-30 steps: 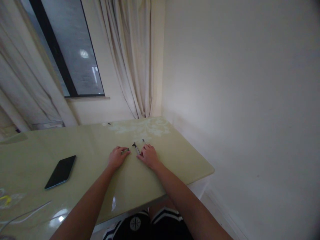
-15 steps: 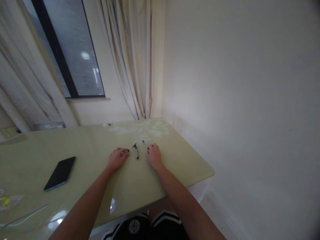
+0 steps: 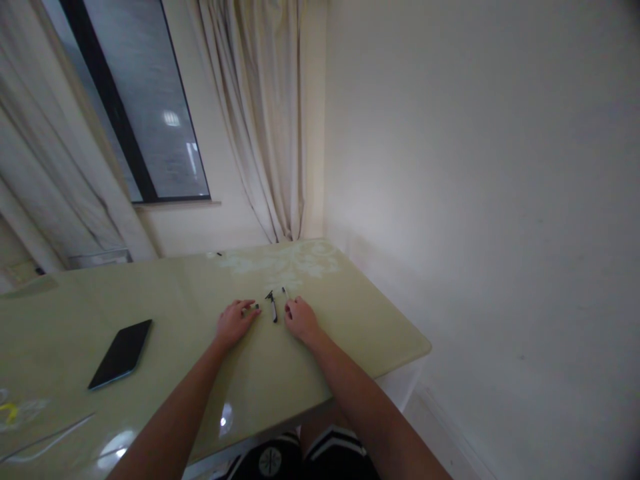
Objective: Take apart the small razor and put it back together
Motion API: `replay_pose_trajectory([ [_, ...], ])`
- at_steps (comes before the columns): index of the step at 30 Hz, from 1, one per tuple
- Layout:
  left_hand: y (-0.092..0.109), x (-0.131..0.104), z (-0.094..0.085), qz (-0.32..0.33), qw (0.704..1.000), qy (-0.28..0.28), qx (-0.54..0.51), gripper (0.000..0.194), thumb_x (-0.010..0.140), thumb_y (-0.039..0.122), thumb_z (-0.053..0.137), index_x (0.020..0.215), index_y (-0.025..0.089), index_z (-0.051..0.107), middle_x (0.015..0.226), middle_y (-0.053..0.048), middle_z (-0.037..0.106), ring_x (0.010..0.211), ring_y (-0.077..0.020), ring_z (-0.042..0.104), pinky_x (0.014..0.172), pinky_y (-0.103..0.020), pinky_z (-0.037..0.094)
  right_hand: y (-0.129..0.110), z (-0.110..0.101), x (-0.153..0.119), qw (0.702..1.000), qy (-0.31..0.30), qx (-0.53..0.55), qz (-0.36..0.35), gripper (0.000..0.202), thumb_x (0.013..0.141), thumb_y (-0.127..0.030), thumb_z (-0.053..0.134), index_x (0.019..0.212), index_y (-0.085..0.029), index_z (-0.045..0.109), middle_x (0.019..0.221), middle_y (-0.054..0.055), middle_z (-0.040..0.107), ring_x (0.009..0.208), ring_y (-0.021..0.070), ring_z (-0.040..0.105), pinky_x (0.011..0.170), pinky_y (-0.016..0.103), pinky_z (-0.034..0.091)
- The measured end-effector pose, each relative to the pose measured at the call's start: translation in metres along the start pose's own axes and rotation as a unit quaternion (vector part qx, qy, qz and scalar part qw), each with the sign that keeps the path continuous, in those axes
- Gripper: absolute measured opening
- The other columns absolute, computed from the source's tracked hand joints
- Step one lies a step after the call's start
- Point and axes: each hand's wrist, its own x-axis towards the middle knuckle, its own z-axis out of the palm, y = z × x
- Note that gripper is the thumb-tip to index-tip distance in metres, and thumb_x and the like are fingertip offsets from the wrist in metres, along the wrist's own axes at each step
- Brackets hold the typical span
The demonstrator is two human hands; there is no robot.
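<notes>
On the pale green table (image 3: 200, 373), my left hand (image 3: 236, 322) rests with its thumb and fingers around a small dark piece (image 3: 257, 307). My right hand (image 3: 301, 317) is closed on a thin white pen-like stick (image 3: 287, 293), whose dark tip points away from me. Between the two hands lies a black and white pen-like object (image 3: 273, 311), with small thin dark parts at its far end. Neither hand touches it.
A black tablet (image 3: 121, 354) lies left of my left arm. Farther left are a clear bag with something yellow (image 3: 11, 412) and a pale cable (image 3: 55, 440). A small dark bit (image 3: 219, 254) lies near the far edge. A wall stands at the right.
My right hand has moved a little left and towards me, and the white stick in it has turned to point more directly away. My left hand has barely moved.
</notes>
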Motion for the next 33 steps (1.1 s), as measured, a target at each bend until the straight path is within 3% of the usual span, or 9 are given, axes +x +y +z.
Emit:
replay_pose_trajectory([
  [3,0.013,-0.005,-0.003,0.007,0.999,0.031,0.0,0.039,0.096,0.048,0.05,0.114,0.022,0.073,0.105,-0.007,0.075,0.088,-0.0217,0.069,0.082,-0.033,0.05,0.0,0.001,0.001,0.999,0.019,0.022,0.014,0.016,0.087,-0.022,0.064,0.103,-0.022,0.068,0.105,0.008,0.068,0.089,0.0221,0.065,0.074,0.029,0.044],
  [6,0.044,-0.012,-0.002,-0.043,0.999,0.022,0.019,0.043,0.102,0.047,0.038,0.094,0.022,0.073,0.092,-0.007,0.076,0.085,-0.0224,0.071,0.076,-0.031,0.049,0.002,0.002,0.005,0.994,0.064,0.058,0.062,0.024,0.087,-0.033,0.069,0.108,-0.023,0.065,0.105,0.007,0.069,0.087,0.0212,0.065,0.071,0.028,0.042],
  [11,0.093,-0.021,0.01,-0.084,0.989,-0.055,0.11,0.047,0.1,0.051,0.039,0.096,0.017,0.072,0.097,-0.018,0.077,0.091,-0.0355,0.074,0.073,-0.04,0.051,0.016,0.001,0.009,0.977,0.072,0.165,0.111,0.015,0.088,-0.03,0.068,0.1,-0.021,0.063,0.067,-0.004,0.058,0.062,0.0146,0.053,0.06,0.024,0.033],
  [15,0.095,-0.03,0.012,-0.061,0.982,-0.079,0.162,0.045,0.102,0.041,0.035,0.096,0.016,0.071,0.102,-0.019,0.076,0.096,-0.0348,0.074,0.075,-0.041,0.052,0.025,0.0,0.006,0.945,0.115,0.283,0.121,0.006,0.089,-0.024,0.063,0.086,-0.019,0.063,0.063,-0.006,0.052,0.061,0.0128,0.049,0.059,0.023,0.032],
  [19,0.085,-0.043,0.009,0.046,0.987,-0.053,0.146,0.043,0.105,0.036,0.03,0.096,0.018,0.067,0.101,-0.014,0.075,0.091,-0.0264,0.073,0.078,-0.036,0.051,0.024,-0.003,-0.003,0.927,0.146,0.334,0.085,0.035,0.101,-0.041,0.048,0.081,-0.019,0.066,0.068,-0.002,0.057,0.068,0.0147,0.052,0.066,0.026,0.037],
  [22,0.088,-0.051,0.014,0.21,0.971,-0.043,0.104,0.036,0.104,0.033,0.036,0.093,0.02,0.066,0.093,-0.01,0.073,0.087,-0.0227,0.07,0.083,-0.034,0.05,0.02,-0.005,-0.01,0.912,0.095,0.398,0.011,0.049,0.098,-0.062,0.049,0.085,-0.019,0.069,0.076,0.001,0.063,0.074,0.0161,0.057,0.071,0.027,0.041],
  [25,0.094,-0.053,0.023,0.293,0.956,-0.024,0.015,0.035,0.103,0.035,0.039,0.088,0.021,0.066,0.092,-0.01,0.072,0.088,-0.0226,0.069,0.084,-0.034,0.05,0.018,-0.008,-0.011,0.872,0.051,0.487,-0.003,0.061,0.089,-0.076,0.054,0.079,-0.017,0.067,0.076,0.003,0.064,0.072,0.0154,0.058,0.069,0.027,0.043],
  [30,0.092,-0.051,0.019,0.213,0.962,0.019,-0.166,0.048,0.105,0.046,0.037,0.069,0.021,0.059,0.072,-0.004,0.059,0.069,-0.0179,0.058,0.07,-0.03,0.045,0.016,-0.015,-0.009,0.782,-0.008,0.622,0.02,0.064,0.083,-0.083,0.055,0.07,-0.02,0.053,0.052,-0.005,0.05,0.047,0.0097,0.042,0.05,0.023,0.033],
  [33,0.085,-0.049,0.009,0.132,0.946,0.031,-0.296,0.042,0.099,0.056,0.048,0.096,0.019,0.068,0.077,-0.001,0.059,0.067,-0.0162,0.054,0.064,-0.028,0.043,0.014,-0.018,-0.013,0.722,-0.132,0.678,0.031,0.06,0.08,-0.078,0.066,0.073,-0.021,0.05,0.049,-0.011,0.035,0.041,0.0064,0.026,0.043,0.02,0.02],
])
